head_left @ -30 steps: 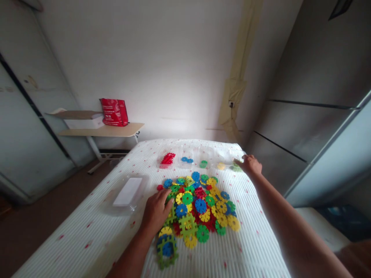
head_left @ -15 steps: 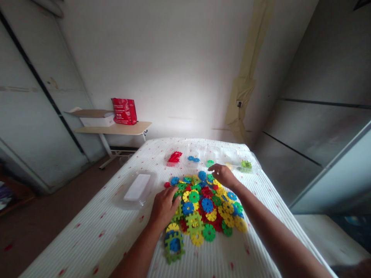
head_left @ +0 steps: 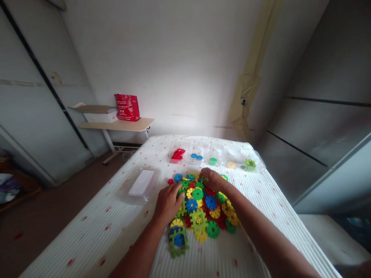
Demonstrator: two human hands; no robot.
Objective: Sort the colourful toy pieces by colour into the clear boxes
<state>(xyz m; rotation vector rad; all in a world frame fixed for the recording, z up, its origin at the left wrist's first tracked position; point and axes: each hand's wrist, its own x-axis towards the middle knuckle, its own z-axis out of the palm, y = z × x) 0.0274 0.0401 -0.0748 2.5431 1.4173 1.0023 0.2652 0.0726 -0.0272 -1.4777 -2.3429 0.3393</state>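
On the bed-like surface lies a pile of plastic building pieces, with notched flower discs such as a blue disc (head_left: 211, 202) and a green disc (head_left: 213, 229), and square notched pieces such as a light green square (head_left: 198, 219). My left hand (head_left: 169, 200) rests open on the pile's left edge, thumb apart from the fingers. At the far side of the pile, my right hand (head_left: 213, 179) has its fingers curled down among the pieces. A small greenish bit shows at its fingertips, too blurred to name.
Behind the pile stands a row of clear containers with red pieces (head_left: 177, 154), blue discs (head_left: 196, 156), a green disc (head_left: 213, 161), a yellow piece (head_left: 231, 165) and light green pieces (head_left: 249, 164). A clear lid-like tray (head_left: 123, 191) lies left. Beyond, a side table (head_left: 127, 125) holds a red bag (head_left: 127, 107).
My right hand has moved from near the containers down and left onto the far part of the pile, and its fingers have curled in. My left hand stays at the pile's left edge.
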